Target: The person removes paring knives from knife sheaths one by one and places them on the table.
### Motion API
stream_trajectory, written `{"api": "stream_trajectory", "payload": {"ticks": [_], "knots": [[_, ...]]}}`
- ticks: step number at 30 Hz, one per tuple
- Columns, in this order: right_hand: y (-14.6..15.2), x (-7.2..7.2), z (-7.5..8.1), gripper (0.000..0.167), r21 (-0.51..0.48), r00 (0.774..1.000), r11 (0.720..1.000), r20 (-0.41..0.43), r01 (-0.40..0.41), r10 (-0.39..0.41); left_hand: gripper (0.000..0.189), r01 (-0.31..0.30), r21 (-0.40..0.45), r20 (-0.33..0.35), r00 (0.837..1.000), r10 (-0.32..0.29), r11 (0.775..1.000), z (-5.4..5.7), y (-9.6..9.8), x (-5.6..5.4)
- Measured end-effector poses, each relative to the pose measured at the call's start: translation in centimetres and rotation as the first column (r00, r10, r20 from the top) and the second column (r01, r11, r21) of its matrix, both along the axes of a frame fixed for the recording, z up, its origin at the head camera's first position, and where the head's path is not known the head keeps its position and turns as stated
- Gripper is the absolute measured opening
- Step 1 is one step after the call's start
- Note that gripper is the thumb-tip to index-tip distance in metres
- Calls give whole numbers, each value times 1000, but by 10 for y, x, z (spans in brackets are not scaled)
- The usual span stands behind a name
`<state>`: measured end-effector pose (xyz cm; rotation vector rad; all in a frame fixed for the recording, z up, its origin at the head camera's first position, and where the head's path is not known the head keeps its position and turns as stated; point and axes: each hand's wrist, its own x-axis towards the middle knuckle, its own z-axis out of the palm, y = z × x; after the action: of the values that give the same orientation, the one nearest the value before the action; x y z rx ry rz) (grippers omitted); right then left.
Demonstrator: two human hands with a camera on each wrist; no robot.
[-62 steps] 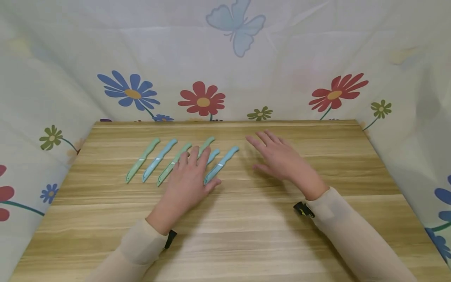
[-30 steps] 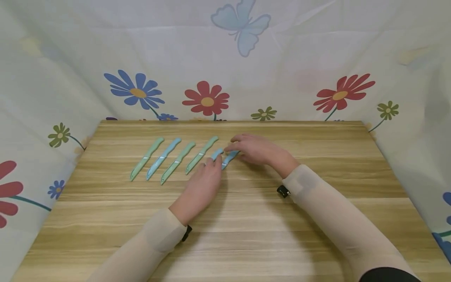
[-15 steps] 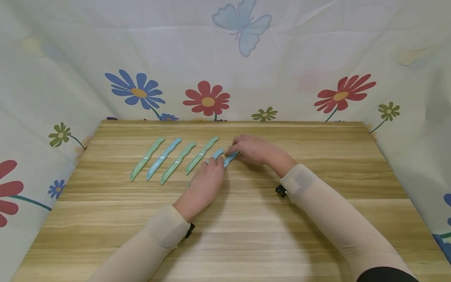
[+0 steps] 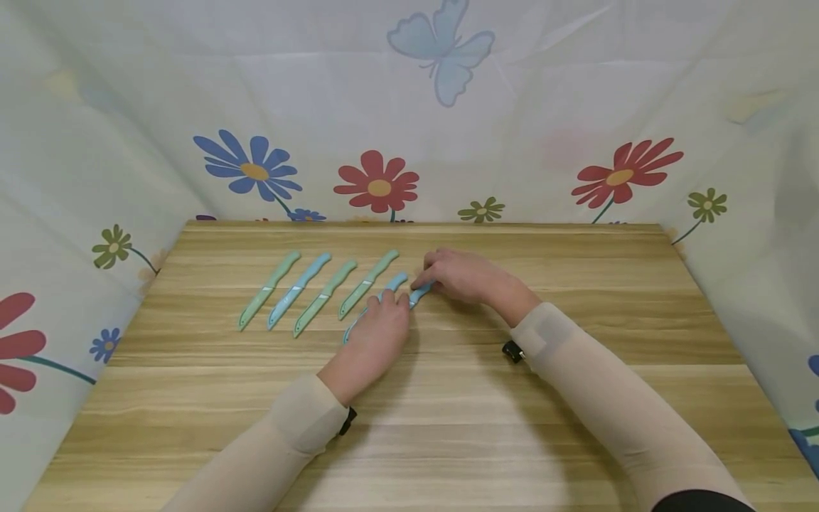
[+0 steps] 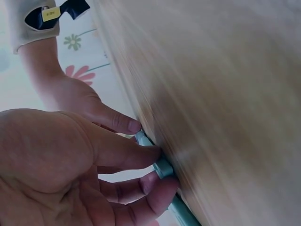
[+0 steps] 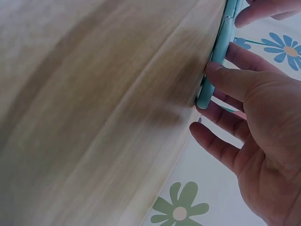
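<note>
Blue knife (image 4: 420, 293), right of 5 other knives (image 4: 325, 299), is on or just above the table (image 4: 461, 412). The left hand (image 4: 377, 338) pinches near its middle, the right hand (image 4: 467, 277) its handle. About 2 seconds ago the right hand was apart; work now seems centred here.

A wood-grained desk (image 4: 461, 434) fills the lower view; pale sheeting (image 4: 531, 92) rises behind it and along both sides. Its back bears a printed light-blue butterfly (image 4: 448, 55), higher than a blue flower (image 4: 254, 171) and two red flowers (image 4: 379, 188); a small green flower (image 4: 481, 211) sits between the reds.
</note>
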<state>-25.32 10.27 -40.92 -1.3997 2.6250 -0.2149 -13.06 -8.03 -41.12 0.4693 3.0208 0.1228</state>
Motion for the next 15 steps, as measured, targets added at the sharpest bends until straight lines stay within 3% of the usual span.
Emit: {"api": "stream_trajectory", "payload": {"ticks": [15], "knots": [[5,1,0,30,-56,999,998,-24,-26,25,23,-30,-12,-57,998,29,999,-2,3,2]]}}
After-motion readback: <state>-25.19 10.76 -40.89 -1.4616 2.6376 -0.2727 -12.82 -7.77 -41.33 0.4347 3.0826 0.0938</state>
